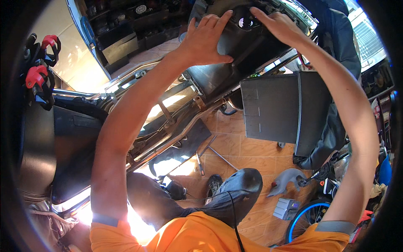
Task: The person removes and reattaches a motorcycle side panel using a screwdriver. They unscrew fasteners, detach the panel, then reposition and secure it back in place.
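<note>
My left hand (205, 40) lies with fingers spread on a black plastic housing (218, 77) mounted on a metal tube frame (168, 117), near the top centre. My right hand (281, 27) reaches to the same housing from the right, its index finger stretched out at the rim of a round opening (245, 21) with light showing through; its other fingers are partly bent and partly hidden. Both forearms frame the view. A large dark grey panel (268, 109) stands below the housing, to the right.
Another person's dark-clothed leg (333, 126) is behind the grey panel. Tools (201, 164) lie on the tiled floor (256, 151). A blue-rimmed wheel (296, 227), grey battery-like box (285, 208) and clutter sit lower right. Black-and-red clamps (42, 80) hang at left, beside a cream panel (63, 50).
</note>
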A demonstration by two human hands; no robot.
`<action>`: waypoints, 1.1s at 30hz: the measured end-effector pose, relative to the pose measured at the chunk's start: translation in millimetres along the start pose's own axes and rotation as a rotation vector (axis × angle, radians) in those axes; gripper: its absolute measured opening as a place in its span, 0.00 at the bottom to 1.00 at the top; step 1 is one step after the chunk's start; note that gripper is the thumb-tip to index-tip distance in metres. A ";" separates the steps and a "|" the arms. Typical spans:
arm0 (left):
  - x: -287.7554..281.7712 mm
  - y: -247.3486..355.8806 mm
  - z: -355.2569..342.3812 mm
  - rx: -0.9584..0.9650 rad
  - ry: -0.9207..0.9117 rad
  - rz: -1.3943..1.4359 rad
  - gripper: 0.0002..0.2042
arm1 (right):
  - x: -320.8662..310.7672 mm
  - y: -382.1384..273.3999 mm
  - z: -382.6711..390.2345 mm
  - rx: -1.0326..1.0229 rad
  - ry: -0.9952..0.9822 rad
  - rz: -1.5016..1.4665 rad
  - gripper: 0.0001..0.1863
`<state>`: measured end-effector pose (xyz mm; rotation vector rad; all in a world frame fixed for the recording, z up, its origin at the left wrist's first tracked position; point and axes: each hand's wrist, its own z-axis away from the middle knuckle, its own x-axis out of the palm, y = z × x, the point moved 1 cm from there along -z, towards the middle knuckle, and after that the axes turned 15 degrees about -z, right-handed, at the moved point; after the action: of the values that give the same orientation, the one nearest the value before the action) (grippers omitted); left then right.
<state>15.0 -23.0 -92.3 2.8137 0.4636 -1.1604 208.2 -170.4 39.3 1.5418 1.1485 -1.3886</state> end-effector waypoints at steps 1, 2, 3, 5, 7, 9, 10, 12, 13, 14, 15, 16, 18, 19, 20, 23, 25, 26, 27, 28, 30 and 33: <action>2.8 1.2 1.7 -0.011 0.028 0.019 0.60 | 4.8 0.7 0.5 -0.206 0.089 0.248 0.28; 4.7 2.8 3.5 -0.012 0.057 0.043 0.60 | 8.8 1.1 2.1 -0.482 0.254 0.547 0.26; 6.0 4.8 5.4 -0.030 0.048 0.057 0.60 | 13.8 5.4 3.0 -0.374 0.298 0.321 0.21; 3.2 9.5 4.7 -0.046 0.054 0.081 0.59 | 24.4 13.5 0.5 -0.131 0.299 0.033 0.29; -4.0 15.3 0.4 -0.072 0.020 0.084 0.57 | 33.4 17.8 -4.7 -0.028 0.373 -0.096 0.21; -9.8 26.3 -6.3 -0.120 -0.039 0.055 0.56 | 37.9 16.7 -8.7 -0.110 0.410 0.057 0.22; -10.4 30.8 -10.9 -0.161 -0.076 0.024 0.56 | 38.0 13.7 -8.5 -0.218 0.409 0.222 0.21; -9.2 31.2 -17.4 -0.158 -0.076 0.019 0.56 | 31.9 5.9 -5.9 -0.240 0.405 0.356 0.24; -8.7 22.3 -19.4 -0.106 -0.043 0.046 0.56 | 26.7 1.1 -4.4 -0.164 0.400 0.322 0.30; -5.4 15.3 -16.4 -0.105 -0.078 0.026 0.55 | 21.3 -4.1 0.3 -0.033 0.355 0.203 0.31; -1.5 11.7 -12.9 -0.072 -0.049 0.109 0.55 | 14.5 -11.4 6.2 -0.033 0.347 0.038 0.27; 2.9 5.2 -13.9 -0.053 -0.054 0.122 0.54 | 8.9 -19.6 8.4 -0.031 0.342 -0.127 0.24; 7.6 -9.0 -14.7 -0.018 0.031 0.158 0.52 | -1.0 -33.1 12.1 -0.041 0.410 -0.205 0.22; 6.8 -15.9 -7.4 -0.007 0.122 0.181 0.51 | -5.7 -37.3 12.1 -0.056 0.443 -0.248 0.22; 4.9 -23.1 -2.7 0.014 0.215 0.203 0.49 | -3.9 -44.8 2.5 -0.140 0.592 -0.186 0.41; 4.5 -56.1 -4.6 -0.212 0.259 0.354 0.47 | -4.0 -39.9 -9.3 0.005 0.378 -0.135 0.44; 17.1 -79.8 -11.7 -0.539 0.096 0.779 0.41 | -0.9 -30.5 -17.4 0.180 0.054 -0.160 0.47; 27.1 -88.9 -13.9 -0.694 0.036 0.988 0.39 | -3.8 -27.5 -22.8 0.113 0.132 -0.162 0.47; 40.1 -89.6 -16.9 -0.687 0.004 1.011 0.36 | -6.2 -23.9 -28.0 0.099 0.142 -0.126 0.46; 53.7 -87.9 -20.4 -0.656 0.020 1.025 0.35 | -10.7 -21.8 -36.3 0.059 0.245 -0.140 0.43; 75.1 -87.2 -25.7 -0.616 0.067 1.056 0.34 | -18.8 -24.4 -66.2 -0.089 0.441 -0.048 0.36; 88.3 -72.8 -18.4 -0.639 0.172 1.036 0.35 | -17.0 -19.7 -115.2 -0.253 0.387 -0.025 0.32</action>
<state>65.0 71.7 -136.7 2.0592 -0.5041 -0.4253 225.9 -58.2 71.7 1.6534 1.5149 -0.9365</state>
